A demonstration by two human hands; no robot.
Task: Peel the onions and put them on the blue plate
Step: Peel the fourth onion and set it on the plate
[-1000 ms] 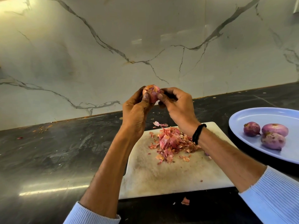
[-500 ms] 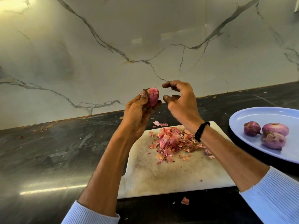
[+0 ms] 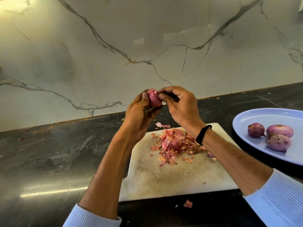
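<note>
Peeling is the step in hand. The left hand (image 3: 139, 118) cradles the onion (image 3: 154, 99), fingers (image 3: 144, 97) curled round it, high above the cutting board (image 3: 164, 177). The right hand (image 3: 180, 107) pinches at its top, nipping what looks like a last flap of skin. Three other onions (image 3: 279, 130) sit on the blue plate (image 3: 262, 117), off right. Next, I reckon: strip that flap, drop it on the skins (image 3: 172, 143), then carry the onion across.

One camera, on the person's head, looks forward and down over the worktop (image 3: 54, 154) toward the marble wall (image 3: 131, 38), close above the cutting board (image 3: 164, 179); its right edge cuts the blue plate (image 3: 255, 117).
</note>
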